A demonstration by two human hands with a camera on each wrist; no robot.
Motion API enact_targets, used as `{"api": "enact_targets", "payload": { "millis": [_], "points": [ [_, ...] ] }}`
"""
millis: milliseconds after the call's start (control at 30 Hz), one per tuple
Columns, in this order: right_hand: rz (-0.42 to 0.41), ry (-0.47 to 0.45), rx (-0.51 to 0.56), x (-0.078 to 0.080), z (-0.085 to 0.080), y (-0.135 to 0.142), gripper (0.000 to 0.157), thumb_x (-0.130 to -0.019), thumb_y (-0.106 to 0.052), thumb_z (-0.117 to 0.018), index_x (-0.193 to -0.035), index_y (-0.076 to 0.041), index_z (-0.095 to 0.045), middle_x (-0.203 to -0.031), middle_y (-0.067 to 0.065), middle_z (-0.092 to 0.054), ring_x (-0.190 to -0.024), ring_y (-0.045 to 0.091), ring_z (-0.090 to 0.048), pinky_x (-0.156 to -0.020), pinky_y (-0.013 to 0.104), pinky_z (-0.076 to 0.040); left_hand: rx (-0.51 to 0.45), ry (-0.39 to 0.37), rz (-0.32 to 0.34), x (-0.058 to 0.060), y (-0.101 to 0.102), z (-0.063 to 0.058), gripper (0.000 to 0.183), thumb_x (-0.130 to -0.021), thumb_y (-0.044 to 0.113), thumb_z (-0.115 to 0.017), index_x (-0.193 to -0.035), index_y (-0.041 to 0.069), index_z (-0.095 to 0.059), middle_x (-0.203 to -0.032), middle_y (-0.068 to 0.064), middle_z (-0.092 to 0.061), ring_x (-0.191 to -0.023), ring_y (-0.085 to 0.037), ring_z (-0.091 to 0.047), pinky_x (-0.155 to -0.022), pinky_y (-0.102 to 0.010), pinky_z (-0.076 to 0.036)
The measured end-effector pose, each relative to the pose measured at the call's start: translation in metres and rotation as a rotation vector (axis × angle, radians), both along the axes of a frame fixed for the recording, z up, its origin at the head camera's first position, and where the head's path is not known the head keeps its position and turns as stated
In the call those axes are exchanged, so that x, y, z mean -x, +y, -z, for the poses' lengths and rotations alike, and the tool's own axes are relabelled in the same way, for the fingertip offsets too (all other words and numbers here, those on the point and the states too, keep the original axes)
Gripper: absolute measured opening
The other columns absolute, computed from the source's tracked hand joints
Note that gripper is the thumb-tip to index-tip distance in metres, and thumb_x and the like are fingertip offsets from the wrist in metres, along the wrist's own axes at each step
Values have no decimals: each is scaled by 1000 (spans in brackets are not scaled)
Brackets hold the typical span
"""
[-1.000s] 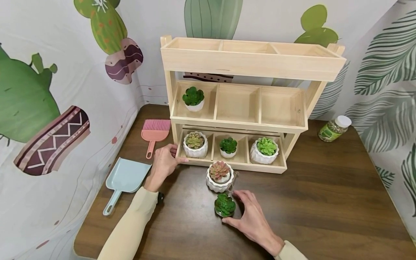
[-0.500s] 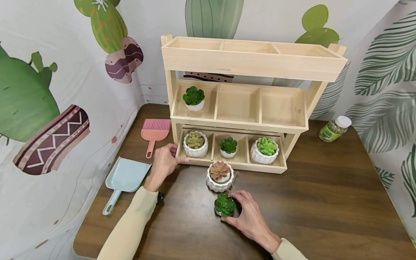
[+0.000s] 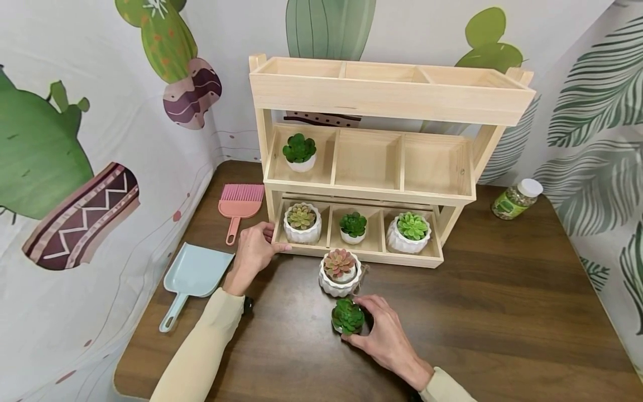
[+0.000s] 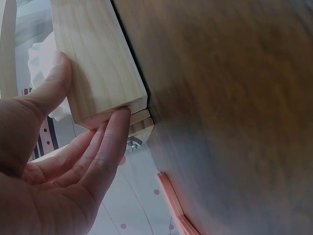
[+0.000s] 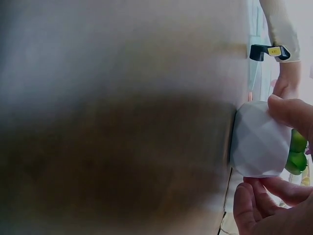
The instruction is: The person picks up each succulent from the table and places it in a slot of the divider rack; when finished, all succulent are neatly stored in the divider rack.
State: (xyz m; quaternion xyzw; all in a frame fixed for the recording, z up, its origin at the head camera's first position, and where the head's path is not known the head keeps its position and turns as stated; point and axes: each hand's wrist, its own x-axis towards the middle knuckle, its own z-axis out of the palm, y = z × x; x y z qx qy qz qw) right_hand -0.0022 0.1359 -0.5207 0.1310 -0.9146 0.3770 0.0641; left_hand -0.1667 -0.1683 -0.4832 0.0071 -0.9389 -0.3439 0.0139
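My right hand (image 3: pixel 389 340) holds a small potted succulent (image 3: pixel 348 317) with dark green leaves, thumb on one side and fingers on the other. Its white faceted pot (image 5: pixel 260 139) stands on the table in the right wrist view. My left hand (image 3: pixel 255 249) grips the lower left corner of a three-tier wooden plant shelf (image 3: pixel 356 255); in the left wrist view the thumb lies over the front board (image 4: pixel 98 58) and the fingers press its end. Just beyond the held plant, a reddish succulent (image 3: pixel 339 264) sits in a white scalloped pot (image 3: pixel 339 289) before the shelf.
Potted succulents fill the bottom tier, one of them a bright green succulent (image 3: pixel 412 226). Another potted succulent (image 3: pixel 299 151) is in the middle tier's left compartment. A pink brush (image 3: pixel 239 207) and light blue dustpan (image 3: pixel 198 271) lie left. A white-lidded jar (image 3: pixel 517 199) stands right.
My right thumb and fingers have moved slightly left and closed in on the succulent's pot. The left hand has stayed at the shelf corner.
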Motion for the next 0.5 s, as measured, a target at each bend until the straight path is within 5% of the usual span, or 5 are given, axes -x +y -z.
{"api": "enact_targets", "payload": {
  "millis": [267, 500],
  "points": [
    [49, -145, -27, -2, -17, -8, 67, -64, -23, -105, -122, -9, -77, -118, 1, -76, -111, 20, -72, -101, 43, -61, -4, 0, -2, 0, 0, 0, 61, -78, 28, -100, -123, -3, -74, -109, -18, -83, -99, -31, -79, -89, -50, -60],
    [33, -106, 9, -7, -16, -7, 66, -62, -26, -106, -120, -11, -78, -116, -2, -76, -108, 18, -72, -99, 41, -62, 0, 1, 1, 0, 0, 0, 61, -78, 29, -101, -123, -2, -74, -110, -17, -83, -101, -31, -79, -91, -50, -60]
  ]
}}
